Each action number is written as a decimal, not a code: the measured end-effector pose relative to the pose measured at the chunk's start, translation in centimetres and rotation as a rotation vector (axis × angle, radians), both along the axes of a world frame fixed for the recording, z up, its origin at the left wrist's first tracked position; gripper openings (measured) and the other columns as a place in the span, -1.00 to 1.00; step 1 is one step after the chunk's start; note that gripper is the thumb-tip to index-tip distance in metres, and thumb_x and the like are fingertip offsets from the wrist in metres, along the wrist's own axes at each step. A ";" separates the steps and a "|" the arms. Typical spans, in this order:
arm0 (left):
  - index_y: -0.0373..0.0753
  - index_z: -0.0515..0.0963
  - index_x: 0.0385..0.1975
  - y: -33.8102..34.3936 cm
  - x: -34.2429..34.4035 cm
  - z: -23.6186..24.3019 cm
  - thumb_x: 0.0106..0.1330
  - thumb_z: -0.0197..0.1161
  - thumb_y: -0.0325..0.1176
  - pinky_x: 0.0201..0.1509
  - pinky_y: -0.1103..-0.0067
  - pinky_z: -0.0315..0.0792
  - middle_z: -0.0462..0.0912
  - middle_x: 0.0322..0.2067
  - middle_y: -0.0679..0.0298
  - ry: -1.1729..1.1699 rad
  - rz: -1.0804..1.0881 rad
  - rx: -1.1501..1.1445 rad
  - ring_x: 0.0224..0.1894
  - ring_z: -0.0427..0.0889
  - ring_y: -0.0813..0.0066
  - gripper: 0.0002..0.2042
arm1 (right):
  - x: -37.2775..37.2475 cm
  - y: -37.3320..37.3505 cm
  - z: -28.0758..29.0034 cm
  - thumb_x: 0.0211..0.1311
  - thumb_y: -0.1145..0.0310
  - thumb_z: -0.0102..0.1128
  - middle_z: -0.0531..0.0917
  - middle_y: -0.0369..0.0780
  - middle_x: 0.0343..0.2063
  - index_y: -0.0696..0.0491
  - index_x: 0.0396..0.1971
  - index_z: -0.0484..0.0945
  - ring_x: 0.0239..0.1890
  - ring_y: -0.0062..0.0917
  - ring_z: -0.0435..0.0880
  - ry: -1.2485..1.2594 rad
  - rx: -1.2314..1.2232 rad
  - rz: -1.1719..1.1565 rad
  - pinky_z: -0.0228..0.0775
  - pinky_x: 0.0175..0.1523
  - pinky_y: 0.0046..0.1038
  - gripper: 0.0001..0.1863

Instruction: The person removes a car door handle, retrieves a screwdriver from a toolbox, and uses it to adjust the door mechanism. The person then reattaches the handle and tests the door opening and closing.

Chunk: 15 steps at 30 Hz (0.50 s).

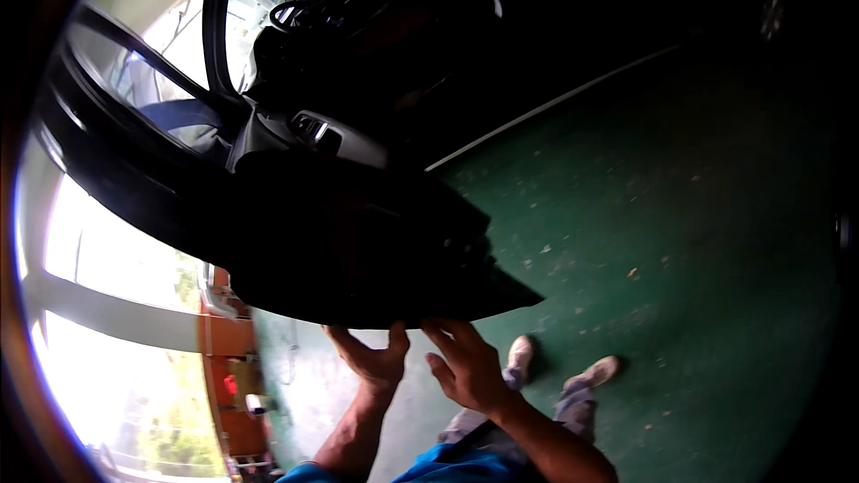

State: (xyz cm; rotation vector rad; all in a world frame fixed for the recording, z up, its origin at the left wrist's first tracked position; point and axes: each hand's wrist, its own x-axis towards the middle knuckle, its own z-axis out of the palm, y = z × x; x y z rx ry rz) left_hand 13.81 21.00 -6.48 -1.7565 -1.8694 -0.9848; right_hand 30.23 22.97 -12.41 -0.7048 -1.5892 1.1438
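Observation:
An open car door (349, 241), almost black in the shade, stands in front of me with its edge toward my hands. My left hand (371, 362) is at this edge, thumb and fingers spread well apart; some fingertips are hidden by the door. Just to its right, my right hand (470, 371) touches the same edge with its fingers stretched out and its thumb held away. On the door's inner side are a grey armrest and switch panel (313, 130).
The dark car body fills the top, with a steering wheel (286, 16) inside. Green floor (608, 277) with small pale specks lies right of the door, near my shoes (521, 353). Bright windows (125, 394) and orange cabinets (240, 389) stand at left.

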 end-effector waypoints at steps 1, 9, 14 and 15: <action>-0.31 0.15 0.32 0.2 0.3 0.6 -0.13 0.46 -0.39 0.24 0.18 0.28 0.34 0.12 -0.06 -0.009 -0.023 -0.025 0.16 0.36 -0.10 -0.09 | 0.9 0.2 0.5 0.19 0.45 0.27 0.57 -0.11 0.03 0.11 0.13 0.49 0.02 -0.26 0.61 -0.023 0.003 -0.011 0.57 -0.06 -0.37 -0.54; -0.31 0.03 0.42 1.1 3.2 2.7 -0.06 0.43 -0.43 0.46 0.17 0.07 0.15 0.35 -0.11 -0.093 0.100 -0.062 0.42 0.13 -0.10 -0.03 | 15.1 4.3 13.7 0.11 0.57 0.29 0.70 -0.11 -0.34 0.20 -0.04 0.57 -0.35 -0.32 0.70 0.011 0.140 -0.120 0.55 -0.24 -0.42 -0.64; -0.31 0.03 0.43 -0.5 5.1 3.1 0.02 0.47 -0.38 0.48 0.19 0.07 0.13 0.38 -0.15 -0.209 0.216 -0.135 0.45 0.12 -0.08 -0.05 | 20.9 6.3 25.4 0.08 0.48 0.35 0.69 -0.17 -0.40 0.11 -0.06 0.60 -0.40 -0.35 0.71 0.068 0.486 0.032 0.60 -0.26 -0.41 -0.63; -0.32 0.05 0.42 -0.1 5.8 2.7 0.05 0.46 -0.37 0.47 0.19 0.08 0.17 0.36 -0.15 -0.338 0.212 -0.182 0.44 0.15 -0.06 -0.08 | 20.7 7.0 26.7 0.17 0.20 0.29 0.70 -0.21 -0.42 0.02 -0.15 0.64 -0.44 -0.38 0.71 0.162 0.640 -0.045 0.59 -0.34 -0.46 -0.70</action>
